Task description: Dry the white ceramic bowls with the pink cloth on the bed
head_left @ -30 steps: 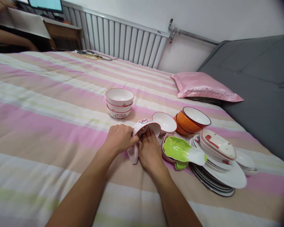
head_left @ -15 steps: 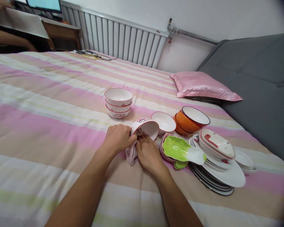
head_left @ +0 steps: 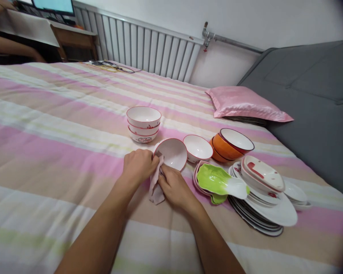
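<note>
A white bowl with a red rim (head_left: 173, 154) is tilted toward me above the bed. My left hand (head_left: 139, 164) grips its left edge. A pale pink cloth (head_left: 156, 186) hangs between the bowl and my hands, and my right hand (head_left: 173, 185) is closed on it at the bowl's lower edge. Beyond my left hand stands a stack of three similar bowls (head_left: 143, 123). Just right of the held bowl sits another white bowl (head_left: 198, 147). A green leaf-shaped dish (head_left: 214, 179) lies on pink ones near my right wrist.
Orange bowls (head_left: 227, 146) stand to the right. Nearer are stacked plates (head_left: 286, 211) topped by white dishes (head_left: 261, 173). A pink pillow (head_left: 246, 102) lies by the grey headboard (head_left: 308, 83). Cables (head_left: 111, 66) lie at the bed's far edge. Another person's arm (head_left: 14, 47) shows at upper left.
The held bowl has turned so its inside faces me more, and it has shifted slightly left. My right hand has drawn back from inside the bowl to its lower edge with the cloth.
</note>
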`<move>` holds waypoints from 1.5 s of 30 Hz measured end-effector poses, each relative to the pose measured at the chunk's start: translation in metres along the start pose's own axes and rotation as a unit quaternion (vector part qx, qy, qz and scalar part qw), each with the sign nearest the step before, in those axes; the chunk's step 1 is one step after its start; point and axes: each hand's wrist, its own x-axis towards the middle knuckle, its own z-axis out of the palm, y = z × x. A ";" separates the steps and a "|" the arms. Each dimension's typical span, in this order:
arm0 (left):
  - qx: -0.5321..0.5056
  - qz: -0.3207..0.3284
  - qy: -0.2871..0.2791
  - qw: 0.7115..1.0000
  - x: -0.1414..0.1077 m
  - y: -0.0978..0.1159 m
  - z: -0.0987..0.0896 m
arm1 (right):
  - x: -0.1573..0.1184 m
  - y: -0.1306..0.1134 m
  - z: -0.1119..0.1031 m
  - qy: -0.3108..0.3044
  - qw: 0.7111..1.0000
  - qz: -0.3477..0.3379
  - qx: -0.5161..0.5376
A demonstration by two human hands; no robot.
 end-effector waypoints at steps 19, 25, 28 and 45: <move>-0.021 -0.077 -0.016 0.997 0.003 -0.002 0.007 | 0.001 0.003 0.005 0.013 0.986 0.016 -0.166; -0.034 -0.081 -0.025 0.996 0.005 -0.002 0.011 | 0.001 0.003 0.001 0.025 0.991 0.016 -0.132; -0.045 -0.073 -0.026 0.996 0.007 -0.002 0.014 | 0.000 0.003 0.000 0.039 0.993 0.012 -0.108; -0.096 -0.056 0.025 0.993 0.015 -0.012 0.017 | 0.004 0.011 0.001 0.311 0.926 0.110 0.184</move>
